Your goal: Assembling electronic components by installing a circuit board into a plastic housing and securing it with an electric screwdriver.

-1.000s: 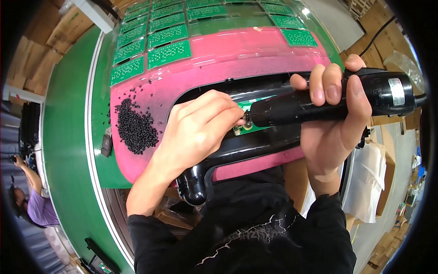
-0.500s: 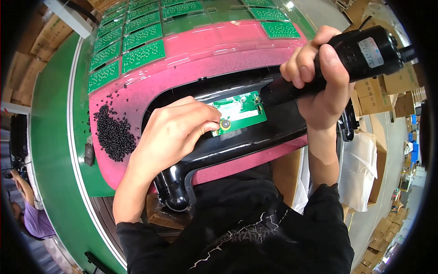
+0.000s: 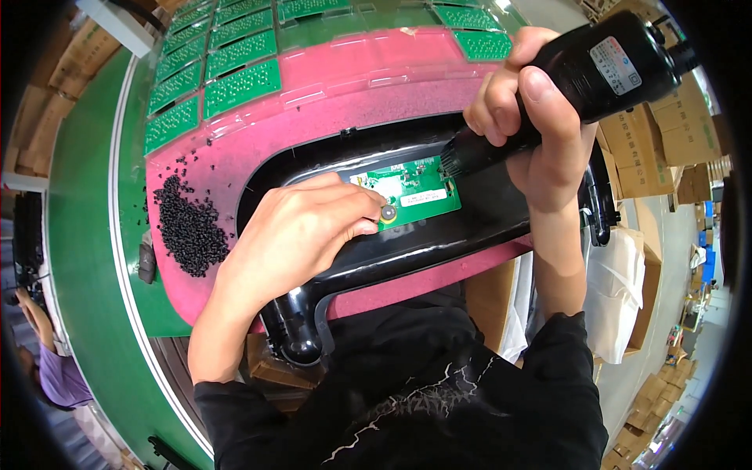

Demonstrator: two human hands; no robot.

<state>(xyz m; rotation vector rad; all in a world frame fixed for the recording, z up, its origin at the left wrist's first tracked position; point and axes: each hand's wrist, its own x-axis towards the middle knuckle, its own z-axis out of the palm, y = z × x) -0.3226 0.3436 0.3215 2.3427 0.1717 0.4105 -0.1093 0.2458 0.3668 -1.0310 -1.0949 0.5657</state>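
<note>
My right hand (image 3: 540, 110) is wrapped round a black electric screwdriver (image 3: 576, 74), held aslant. Its ribbed nose (image 3: 462, 155) reaches down to the right end of a green circuit board (image 3: 419, 205); the bit and any screw there cannot be made out. The board lies inside a long black plastic housing (image 3: 423, 247) with a rounded leg at the lower left. My left hand (image 3: 313, 215) rests over the housing, fingers closed at the board's left end. Beside its fingertips sits a small round dark part (image 3: 388, 212) on the board.
A heap of small black screws (image 3: 188, 227) lies on the pink mat (image 3: 313, 98), left of the housing. Several green boards (image 3: 243, 84) sit in a clear tray beyond. Cartons (image 3: 646, 149) and white wrapping (image 3: 615, 290) stand at right. Another person's purple sleeve (image 3: 63, 380) shows far left.
The screwdriver's rear end has swung up and slightly left with my right hand, while its nose stays at the board's right end. My left hand keeps its place at the board.
</note>
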